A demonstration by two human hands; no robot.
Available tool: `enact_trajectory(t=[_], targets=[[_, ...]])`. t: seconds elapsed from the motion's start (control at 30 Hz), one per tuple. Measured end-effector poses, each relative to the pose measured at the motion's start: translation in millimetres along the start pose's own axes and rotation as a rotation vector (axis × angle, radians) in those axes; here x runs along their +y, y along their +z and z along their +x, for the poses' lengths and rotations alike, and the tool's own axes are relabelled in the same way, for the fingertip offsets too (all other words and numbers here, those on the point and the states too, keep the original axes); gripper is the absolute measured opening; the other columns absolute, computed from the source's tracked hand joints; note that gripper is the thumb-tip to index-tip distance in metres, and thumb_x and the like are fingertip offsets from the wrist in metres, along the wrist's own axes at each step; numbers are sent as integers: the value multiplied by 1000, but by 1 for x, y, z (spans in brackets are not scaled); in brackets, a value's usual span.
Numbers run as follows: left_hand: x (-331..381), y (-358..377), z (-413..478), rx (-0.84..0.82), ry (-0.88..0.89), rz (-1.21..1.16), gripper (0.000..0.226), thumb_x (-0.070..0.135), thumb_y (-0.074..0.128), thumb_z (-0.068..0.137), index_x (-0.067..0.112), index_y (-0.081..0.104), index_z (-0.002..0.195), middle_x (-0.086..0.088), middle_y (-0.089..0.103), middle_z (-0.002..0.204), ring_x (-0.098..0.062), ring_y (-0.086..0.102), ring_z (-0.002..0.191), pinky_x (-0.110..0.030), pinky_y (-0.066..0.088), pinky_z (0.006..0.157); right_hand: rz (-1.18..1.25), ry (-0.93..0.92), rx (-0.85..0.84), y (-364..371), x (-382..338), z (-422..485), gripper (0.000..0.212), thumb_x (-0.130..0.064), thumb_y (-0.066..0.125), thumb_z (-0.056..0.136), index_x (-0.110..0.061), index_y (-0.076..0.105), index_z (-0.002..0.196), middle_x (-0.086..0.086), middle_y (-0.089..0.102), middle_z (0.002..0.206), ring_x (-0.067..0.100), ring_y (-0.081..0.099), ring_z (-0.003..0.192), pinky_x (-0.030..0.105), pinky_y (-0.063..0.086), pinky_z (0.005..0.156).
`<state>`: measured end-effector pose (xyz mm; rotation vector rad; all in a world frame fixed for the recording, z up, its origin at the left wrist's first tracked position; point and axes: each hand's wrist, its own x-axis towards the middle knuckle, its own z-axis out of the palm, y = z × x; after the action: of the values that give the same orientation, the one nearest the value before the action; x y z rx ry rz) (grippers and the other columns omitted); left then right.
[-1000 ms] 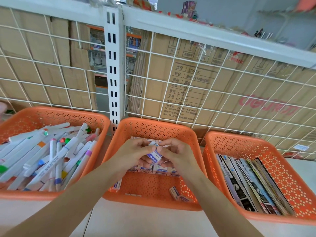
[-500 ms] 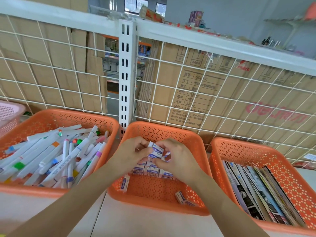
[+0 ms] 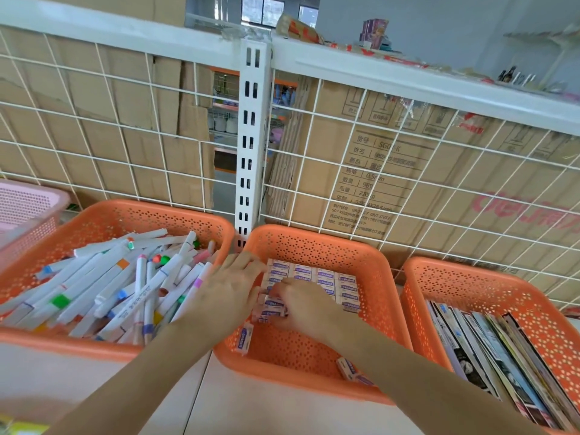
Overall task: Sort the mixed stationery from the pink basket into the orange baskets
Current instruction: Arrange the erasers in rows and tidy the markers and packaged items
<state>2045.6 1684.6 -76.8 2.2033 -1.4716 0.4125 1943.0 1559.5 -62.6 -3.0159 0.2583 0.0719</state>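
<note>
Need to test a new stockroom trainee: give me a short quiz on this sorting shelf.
1. True or false: the markers lie in the left orange basket.
2. Which orange basket holds the erasers? A left, B middle, C right.
3. Fill in: the pink basket stands at the far ____ of the row.
Key: 1 true; 2 B; 3 left.

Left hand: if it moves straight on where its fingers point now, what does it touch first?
Probably the back wall of the middle orange basket, near its left corner. The left hand points there, beside the erasers. Depth is unclear.
</note>
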Motion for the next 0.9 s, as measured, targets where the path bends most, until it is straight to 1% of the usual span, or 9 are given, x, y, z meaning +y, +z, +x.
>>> enact_trajectory(t=[0.13,0.37,0.53,0.7,0.73,0.77,0.8,0.83,0.9], targets=[[-1,0,-1,7,3,3,39,4,77,64,17,66,98,1,62,101,-22,63,93,-37,21,96,-87,-31,-8,6,2,3,44,-35,59,87,-8,56,122,12,56,110,32,56,104,41,47,82],[-2,2,-2,1,-9,-5,37,7,77,65,17,66,99,0,62,102,-23,63,95,-36,19,98,-107,-29,7,7,2,5,44,-38,60,87,-8,56,118,9,51,113,27,54,102,38,45,78],[0,1,-3,15,-20,-11,36,7,77,64,17,67,97,1,63,103,-21,64,95,-36,20,97,-57,4,28,8,3,7,45,-32,64,85,-7,50,120,9,51,115,30,57,101,38,45,78],[0,1,-3,33,-12,2,38,6,80,61,16,68,95,1,65,101,-20,65,93,-37,20,97,-41,5,39,11,3,7,39,-27,64,85,-5,51,114,9,46,114,31,57,95,38,45,72],[0,1,-3,33,-8,-8,38,6,80,60,16,68,95,1,65,102,-20,65,93,-36,22,97,-33,8,44,11,2,7,38,-27,64,84,-6,50,113,9,46,113,31,57,94,39,44,71],[-1,1,-4,27,-6,-18,38,7,80,61,17,68,95,1,64,102,-19,65,93,-33,28,96,-33,7,50,12,2,7,38,-28,64,84,-6,50,113,9,46,112,31,57,94,38,43,69],[-1,1,-4,19,-6,-27,38,7,80,61,17,68,96,1,64,103,-19,65,93,-29,38,93,-40,3,58,13,1,7,40,-33,63,85,-7,50,112,9,47,111,29,56,94,38,42,67],[-1,0,-5,11,-7,-39,38,7,80,62,17,68,96,2,64,104,-18,65,94,-30,46,90,-46,-2,71,13,0,6,43,-40,61,85,-7,50,112,8,49,111,28,55,95,37,40,65],[-1,0,-5,1,-12,-69,37,6,78,64,16,68,98,0,63,106,-19,64,96,-33,51,84,-48,0,99,13,-1,6,47,-47,57,86,-8,51,112,7,52,110,26,55,97,35,37,64]])
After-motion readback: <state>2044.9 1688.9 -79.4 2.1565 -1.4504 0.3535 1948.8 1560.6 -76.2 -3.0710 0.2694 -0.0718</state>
